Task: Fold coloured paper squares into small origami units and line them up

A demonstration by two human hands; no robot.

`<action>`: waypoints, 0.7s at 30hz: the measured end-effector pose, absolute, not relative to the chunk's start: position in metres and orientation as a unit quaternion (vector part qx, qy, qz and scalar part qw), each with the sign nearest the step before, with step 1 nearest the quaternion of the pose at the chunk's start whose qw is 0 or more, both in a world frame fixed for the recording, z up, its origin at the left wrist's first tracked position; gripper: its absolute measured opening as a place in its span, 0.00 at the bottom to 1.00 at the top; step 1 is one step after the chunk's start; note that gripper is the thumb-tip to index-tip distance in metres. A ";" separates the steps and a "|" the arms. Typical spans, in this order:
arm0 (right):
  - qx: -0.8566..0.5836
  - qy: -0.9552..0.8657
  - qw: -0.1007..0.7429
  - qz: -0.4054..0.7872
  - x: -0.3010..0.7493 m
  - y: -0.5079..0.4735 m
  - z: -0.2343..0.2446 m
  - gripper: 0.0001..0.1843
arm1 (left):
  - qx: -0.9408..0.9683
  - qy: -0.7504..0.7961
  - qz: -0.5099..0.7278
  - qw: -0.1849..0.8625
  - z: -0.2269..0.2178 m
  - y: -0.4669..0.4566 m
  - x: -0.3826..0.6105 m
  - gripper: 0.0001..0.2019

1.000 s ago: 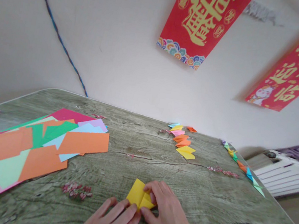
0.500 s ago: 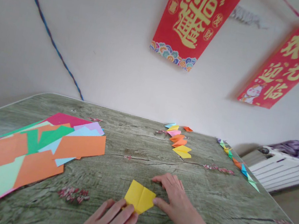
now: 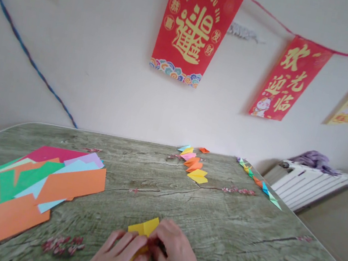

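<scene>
A small folded piece of yellow paper [image 3: 144, 228] lies on the table near its front, a crease running through its upper part. My left hand [image 3: 121, 255] holds it down from the lower left, its fingers bent over the sheet. At the right edge, my right hand [image 3: 175, 255] pinches the paper between thumb and curled fingers. The two hands meet over the lower part and hide most of it.
Overlapping coloured paper sheets [image 3: 71, 184] spread across the left. Folded yellow paper [image 3: 198, 176] heads a row of several folded pieces further back. A chain of folded paper [image 3: 264, 188] runs along the right edge, beside a white radiator [image 3: 312, 180].
My right hand has moved down and left from beside the paper and now pinches its right edge. The yellow paper has turned a little, and the view has shifted right.
</scene>
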State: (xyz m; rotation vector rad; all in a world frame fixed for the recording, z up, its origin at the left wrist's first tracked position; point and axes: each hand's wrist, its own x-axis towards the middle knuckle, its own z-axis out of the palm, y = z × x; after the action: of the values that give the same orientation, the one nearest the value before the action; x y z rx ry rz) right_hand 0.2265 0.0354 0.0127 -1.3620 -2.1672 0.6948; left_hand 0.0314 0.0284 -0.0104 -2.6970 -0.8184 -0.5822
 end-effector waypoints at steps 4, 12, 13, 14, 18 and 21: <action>-0.480 -0.799 0.258 0.254 0.230 0.035 0.014 0.12 | -0.947 -0.253 -0.183 0.077 0.004 0.042 0.015 0.14; -0.460 -0.808 0.257 0.263 0.234 0.035 0.016 0.13 | -0.941 -0.300 -0.138 -0.072 0.018 0.038 0.021 0.07; -0.454 -0.816 0.257 0.250 0.234 0.035 0.016 0.12 | -0.932 -0.318 -0.145 -0.096 0.017 0.037 0.022 0.06; -0.445 -0.826 0.255 0.235 0.235 0.034 0.016 0.10 | -0.922 -0.336 -0.152 -0.118 0.016 0.038 0.024 0.05; -0.389 -0.879 0.214 0.175 0.240 0.033 0.019 0.06 | -0.892 -0.390 -0.155 -0.167 0.009 0.041 0.030 0.05; -0.359 -0.905 0.162 0.158 0.245 0.034 0.027 0.05 | -0.886 -0.412 -0.141 -0.160 0.009 0.044 0.035 0.05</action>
State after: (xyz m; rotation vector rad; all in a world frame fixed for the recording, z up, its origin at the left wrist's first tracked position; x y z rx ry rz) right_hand 0.2450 0.0340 0.0267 -1.0252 -2.5847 0.4516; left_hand 0.0349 0.0441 0.0092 -3.1090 -1.4437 -0.4930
